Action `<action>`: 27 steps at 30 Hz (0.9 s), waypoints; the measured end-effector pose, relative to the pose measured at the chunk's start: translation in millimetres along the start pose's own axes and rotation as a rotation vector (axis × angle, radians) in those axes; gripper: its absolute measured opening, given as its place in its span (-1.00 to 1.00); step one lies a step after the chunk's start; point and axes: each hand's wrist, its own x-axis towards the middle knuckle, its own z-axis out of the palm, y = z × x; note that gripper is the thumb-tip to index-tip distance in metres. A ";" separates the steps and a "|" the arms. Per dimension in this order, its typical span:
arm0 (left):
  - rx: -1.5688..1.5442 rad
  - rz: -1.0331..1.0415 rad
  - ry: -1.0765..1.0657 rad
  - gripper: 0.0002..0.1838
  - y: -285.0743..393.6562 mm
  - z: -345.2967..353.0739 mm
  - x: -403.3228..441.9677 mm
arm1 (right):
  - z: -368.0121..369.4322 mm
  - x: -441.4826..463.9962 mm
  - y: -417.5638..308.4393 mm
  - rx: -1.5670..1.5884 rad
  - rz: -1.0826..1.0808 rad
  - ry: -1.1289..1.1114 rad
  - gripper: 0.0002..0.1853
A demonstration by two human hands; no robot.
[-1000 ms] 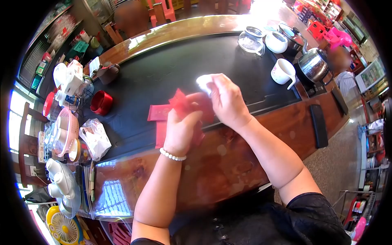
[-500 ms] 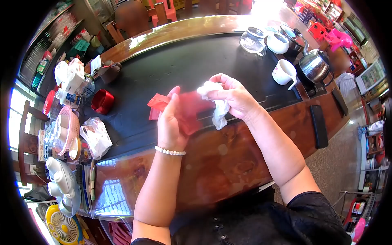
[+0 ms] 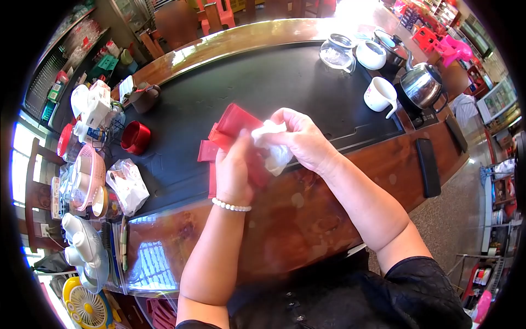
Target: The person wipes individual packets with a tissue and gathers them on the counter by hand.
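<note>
My left hand, with a string of white beads at the wrist, is closed around what looks like a red wallet. Several flat flaps of the wallet stick out above and to the left of the fingers, and part of it is hidden behind the palm. Between thumb and fingers, my right hand pinches a crumpled white tissue. The tissue lies against or just beside the wallet; blur hides whether they touch.
Below the hands is a dark tea table with a glossy wooden rim. A glass pot, white mug and metal kettle stand at right, near a black phone-like slab. At left are a red cup, plastic bag and pink basket.
The wallet has turned, and more of its flaps now rise above my left hand. My right hand has come left and slightly down with the tissue, closer to the wallet.
</note>
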 end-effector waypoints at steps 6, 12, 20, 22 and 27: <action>0.055 0.061 -0.018 -0.85 1.5 -4.0 2.2 | -4.8 2.6 -4.7 -0.168 -0.079 0.211 -0.90; 0.106 -0.031 0.038 -0.84 3.1 -1.5 0.6 | 0.0 -3.0 -19.2 0.185 -0.351 0.093 -0.74; 0.430 0.112 -0.211 -0.77 -2.7 2.5 -7.7 | 5.8 -10.8 -14.4 -0.507 -0.457 0.058 -0.51; 0.425 0.161 -0.251 -0.78 -9.1 -2.9 -0.9 | 4.4 -9.9 -13.5 -0.582 -0.437 0.108 -0.70; 0.384 0.131 -0.280 -0.81 -11.1 -5.7 0.2 | -3.0 -6.3 -15.3 -0.319 -0.311 0.211 -0.77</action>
